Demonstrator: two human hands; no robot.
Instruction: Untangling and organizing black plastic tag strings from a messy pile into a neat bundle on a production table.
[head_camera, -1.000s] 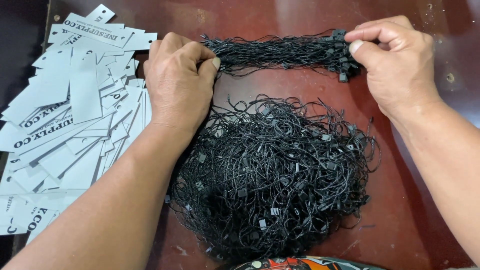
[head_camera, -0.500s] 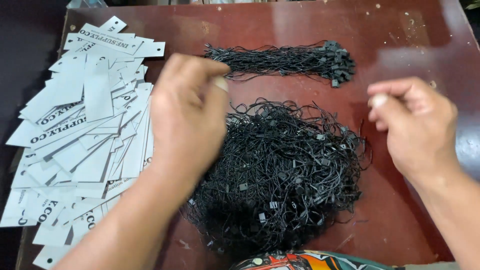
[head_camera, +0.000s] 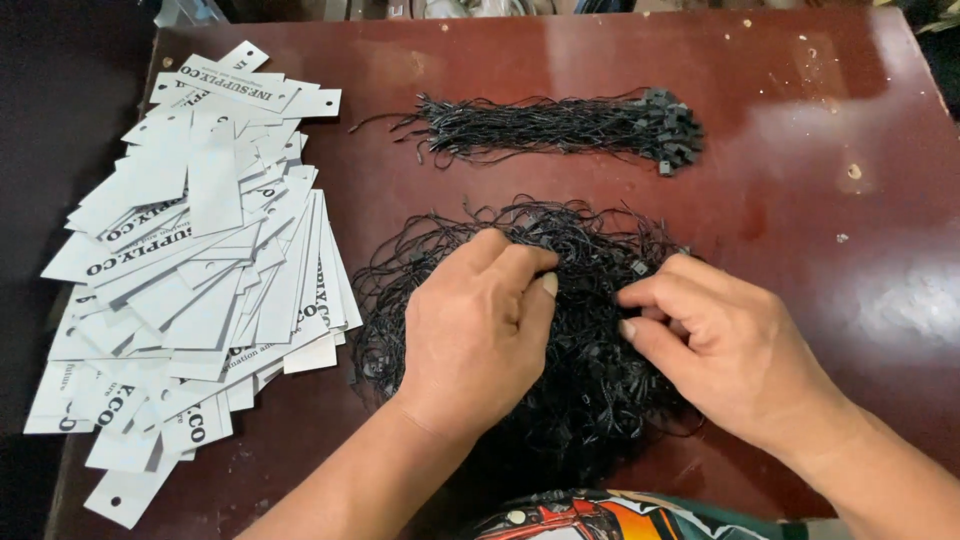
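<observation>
Head view, looking straight down: both hands rest on a loose tangled heap of black string loops (head_camera: 520, 330) lying on the dark red counter (head_camera: 820, 160), close to the near edge and right in front of the person. The left hand (head_camera: 475, 335) lies on top of the heap's middle, knuckles up, fingers curled inward with the thumb meeting the fingertips, apparently pinching some strands, though what exactly sits between them is hidden under the hand. The right hand (head_camera: 715, 340) comes in from the right side of the heap, its thumb and forefinger drawn together on strands near a small black clasp at the heap's right upper edge; the other fingers are loosely bent. The two pinches face each other across a short gap of tangle, the left a little nearer the heap's centre. Beyond the heap, farther from the person and apart from it, lies a neat bundle of straightened strings (head_camera: 560, 128), its long axis running left to right, with the clasps gathered at its right end. That bundle lies directly ahead of both hands, roughly equally near to each. To the left, a fanned spread of white card tags (head_camera: 190, 260) with punched holes covers that side of the counter, its right edge just beside the heap.
</observation>
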